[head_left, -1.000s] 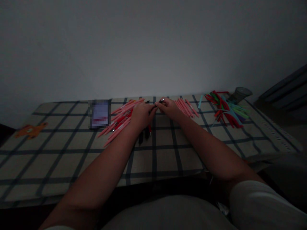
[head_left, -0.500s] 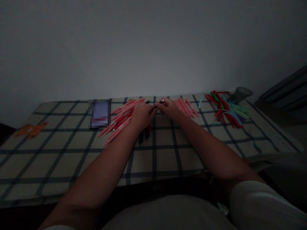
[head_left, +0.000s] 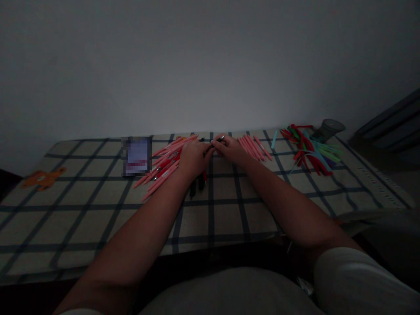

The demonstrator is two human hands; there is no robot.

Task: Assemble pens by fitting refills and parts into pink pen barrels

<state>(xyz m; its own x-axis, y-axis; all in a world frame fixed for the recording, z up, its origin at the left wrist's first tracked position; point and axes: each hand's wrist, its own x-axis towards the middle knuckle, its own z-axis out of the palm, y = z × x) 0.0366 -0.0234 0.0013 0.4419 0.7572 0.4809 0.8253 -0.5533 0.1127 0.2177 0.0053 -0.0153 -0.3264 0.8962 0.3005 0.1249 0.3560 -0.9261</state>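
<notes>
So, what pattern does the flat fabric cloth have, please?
Dark checks on the beige cloth; see head view.

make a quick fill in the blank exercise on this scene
Between the left hand and the dark-framed panel lie slim pens, mostly ____ with some red.
The strips beyond the right hand, beside the see-through cup, are red, blue, purple and ____.
The flat bear-like piece is ____.
Behind the checked cloth rises a plain grey ____.
Missing words: pink; green; orange; wall.

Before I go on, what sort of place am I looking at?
Probably a room in a home, set up for tabletop handwork: a checked tablecloth, a plain wall behind it, and loose pink pens.
</notes>
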